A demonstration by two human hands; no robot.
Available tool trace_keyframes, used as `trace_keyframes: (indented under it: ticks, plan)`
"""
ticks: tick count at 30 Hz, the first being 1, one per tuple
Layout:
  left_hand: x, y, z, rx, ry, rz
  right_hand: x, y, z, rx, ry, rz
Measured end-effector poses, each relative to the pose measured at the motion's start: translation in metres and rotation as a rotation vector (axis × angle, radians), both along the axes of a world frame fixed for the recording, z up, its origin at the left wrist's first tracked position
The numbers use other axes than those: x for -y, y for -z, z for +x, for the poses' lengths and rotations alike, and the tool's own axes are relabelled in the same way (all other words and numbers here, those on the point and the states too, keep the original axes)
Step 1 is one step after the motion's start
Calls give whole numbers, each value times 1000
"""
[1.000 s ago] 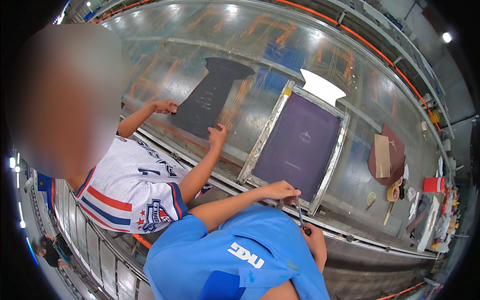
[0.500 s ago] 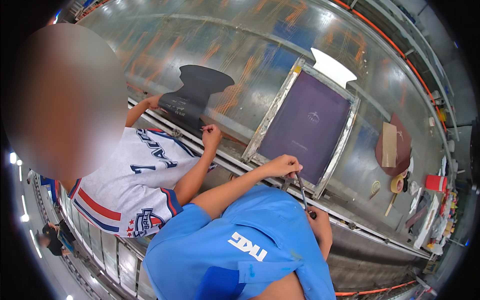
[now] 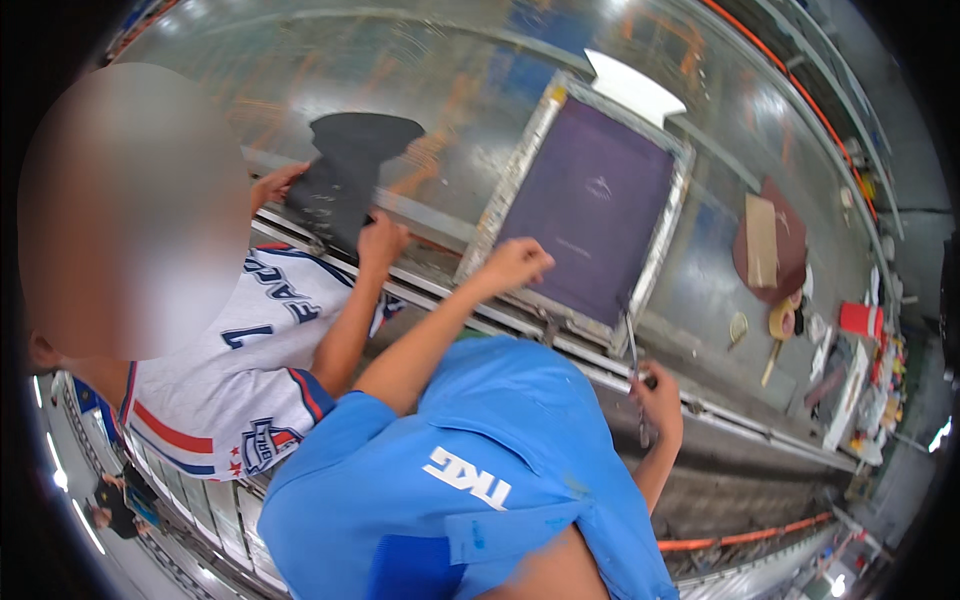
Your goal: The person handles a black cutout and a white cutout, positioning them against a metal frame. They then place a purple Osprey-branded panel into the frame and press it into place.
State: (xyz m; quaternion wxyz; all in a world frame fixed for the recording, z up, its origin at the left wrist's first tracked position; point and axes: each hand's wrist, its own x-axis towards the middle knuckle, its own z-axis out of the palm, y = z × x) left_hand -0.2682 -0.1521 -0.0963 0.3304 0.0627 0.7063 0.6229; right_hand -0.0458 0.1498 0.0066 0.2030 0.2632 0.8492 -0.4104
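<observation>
Your left hand [image 3: 515, 265] is raised by the near left corner of the frame [image 3: 512, 185], its fingers partly curled. You show nothing plain in that grip, and blur leaves it uncertain whether it is loose or clenched; I cannot tell either whether the hand touches the frame.

Your right hand [image 3: 657, 395] is lower and farther right, just beyond the near edge of the worktop [image 3: 470, 110]. Its grip is closed around a thin metal tool [image 3: 632, 345], which stands tilted, with its upper end by the near right corner of the frame and its lower part below your fingers.

The frame lies on the worktop in front of you, a purple screen [image 3: 605, 215] stretched across it, with 2 small pale marks. A white sheet [image 3: 635, 88] sticks out past its far end.

To your left, a co-worker in a white jersey [image 3: 270, 345] has 2 hands at a black sheet [image 3: 355, 160] with a flared end, 1 on its left side and 1 at its lower right. On your right, a brown strip [image 3: 761, 240] lies on a maroon sheet [image 3: 790, 245]. Nearer you are a tape roll [image 3: 781, 320] and a flat stick [image 3: 768, 368]; a red box [image 3: 860, 319] stands farther right.
</observation>
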Motion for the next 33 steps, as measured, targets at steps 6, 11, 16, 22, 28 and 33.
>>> trace_keyframes:
  ticks: [6,11,16,22,28,33]
  plan:
    - [29,33,-50,-500,-422,-72,-106,100,-125,-607,90,457]
    - [40,33,1,-368,-416,-313,-187,163,-60,-303,142,523]
    - [53,33,26,-359,-466,-321,-200,164,-98,-74,325,472]
    - [57,44,43,-483,-501,-396,-218,174,-115,-59,234,664]
    - [61,52,50,-522,-540,-395,-221,179,-123,-21,154,786]
    - [69,65,47,-524,-553,-393,-219,184,-125,-81,218,746]
